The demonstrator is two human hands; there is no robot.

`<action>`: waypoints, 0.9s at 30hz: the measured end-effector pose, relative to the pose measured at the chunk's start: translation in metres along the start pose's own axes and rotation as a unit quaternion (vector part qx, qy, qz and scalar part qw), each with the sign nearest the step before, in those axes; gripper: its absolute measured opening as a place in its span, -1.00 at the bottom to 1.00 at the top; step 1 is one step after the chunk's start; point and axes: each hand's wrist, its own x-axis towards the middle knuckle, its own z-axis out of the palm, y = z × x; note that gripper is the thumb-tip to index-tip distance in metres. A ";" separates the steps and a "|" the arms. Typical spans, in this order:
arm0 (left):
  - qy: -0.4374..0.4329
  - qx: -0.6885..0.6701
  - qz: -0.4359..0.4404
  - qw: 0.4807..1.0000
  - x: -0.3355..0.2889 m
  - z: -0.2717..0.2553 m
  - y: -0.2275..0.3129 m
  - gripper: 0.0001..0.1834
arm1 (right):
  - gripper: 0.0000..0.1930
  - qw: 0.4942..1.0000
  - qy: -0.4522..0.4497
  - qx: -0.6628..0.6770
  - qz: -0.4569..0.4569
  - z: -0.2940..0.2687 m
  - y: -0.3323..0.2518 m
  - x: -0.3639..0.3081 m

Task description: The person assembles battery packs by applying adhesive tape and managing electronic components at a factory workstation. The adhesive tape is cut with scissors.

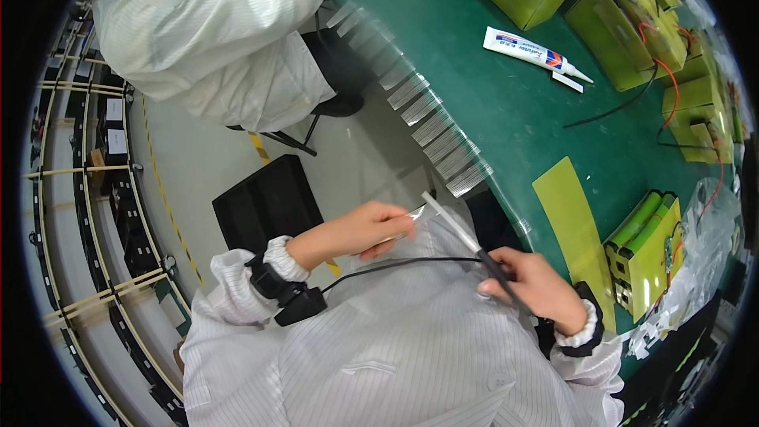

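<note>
My left hand is closed in a pinch on a small shiny strip, which looks like a piece of clear tape. In my right hand is a slim tool with a pale metallic shaft and a dark handle; its exact kind is unclear. The shaft slants up and left, its end close to the strip. Both hands are above my lap, off the table's near edge. Several silvery striped tape strips hang in a row along the table edge ahead of them.
On the green table lie a white glue tube, a yellow-green sheet, a green battery pack, several wired yellow-green blocks and clear plastic wrap. Left are a seated co-worker, a black stool and racks.
</note>
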 end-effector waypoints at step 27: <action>0.049 -0.119 0.013 0.992 0.047 0.050 0.050 -0.58 | -0.31 0.831 0.449 -0.296 -0.140 -0.023 -0.022 0.054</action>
